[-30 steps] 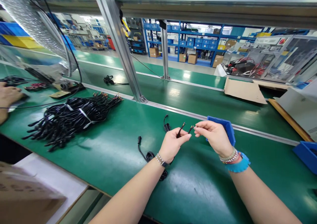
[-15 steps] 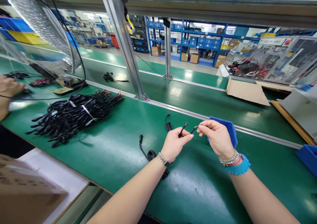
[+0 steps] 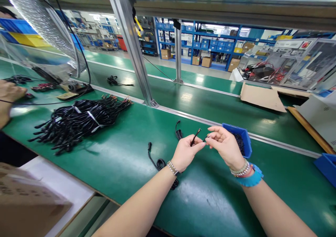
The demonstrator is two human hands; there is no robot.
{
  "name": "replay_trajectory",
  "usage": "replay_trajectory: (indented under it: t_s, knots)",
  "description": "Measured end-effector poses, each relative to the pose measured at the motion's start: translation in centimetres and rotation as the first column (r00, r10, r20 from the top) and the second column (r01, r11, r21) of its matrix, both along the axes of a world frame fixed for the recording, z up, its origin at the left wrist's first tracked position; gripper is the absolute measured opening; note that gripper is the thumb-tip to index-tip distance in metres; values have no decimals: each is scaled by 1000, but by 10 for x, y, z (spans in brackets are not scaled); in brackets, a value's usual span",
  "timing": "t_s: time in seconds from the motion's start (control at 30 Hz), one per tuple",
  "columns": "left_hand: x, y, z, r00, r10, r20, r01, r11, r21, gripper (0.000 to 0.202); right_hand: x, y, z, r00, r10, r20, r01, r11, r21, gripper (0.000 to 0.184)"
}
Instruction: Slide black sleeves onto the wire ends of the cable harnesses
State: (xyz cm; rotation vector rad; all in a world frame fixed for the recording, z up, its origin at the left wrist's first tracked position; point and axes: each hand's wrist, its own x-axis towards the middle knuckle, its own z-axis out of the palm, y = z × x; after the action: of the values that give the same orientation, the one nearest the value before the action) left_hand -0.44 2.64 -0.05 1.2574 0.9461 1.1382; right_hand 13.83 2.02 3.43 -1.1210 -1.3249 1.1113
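Black cable ends, one per hand, held above the green counter, near a blue bin of small dark parts (too small to identify). A strapped cable bundle lies well to your left; a coiled cable sits below your left hand. That hand and your right hand each have a closed grip, fingertips pinching one end.

Held cable showing black at 12 o'clock; bench gleaming green; bundle showing black, banded white, at 10 o'clock; bin showing blue at 2 o'clock; wristband showing turquoise.
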Motion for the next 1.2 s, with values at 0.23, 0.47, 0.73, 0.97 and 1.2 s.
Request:
replay_trajectory:
  t_s: [0.23, 0.47, 0.73, 0.97, 1.2]
  knots:
    - [-2, 13, 21, 990, 130, -57, -119, 980, 161, 24, -1, 2, 12, 913, 92, 397, -113, 993, 30, 18]
    - [10, 31, 67, 983, 179, 48, -184, 910, 371, 28, -34, 33, 44, 847, 51, 529, -193, 957, 217, 20]
    - [-112, 91, 60, 652, 454, -608, 60, 768, 638, 65, -24, 106, 98, 874, -63, 482, -13, 988, 153, 14]
    - [-326, 123, 27, -247, 404, -881, -338, 816, 469, 75, -35, 190, 124, 970, -120, 213, 63, 965, 255, 15]
    - [-357, 114, 7, -277, 358, -891, -204, 885, 419, 62, 17, 263, 104, 889, -351, -295, 391, 917, 86, 15]
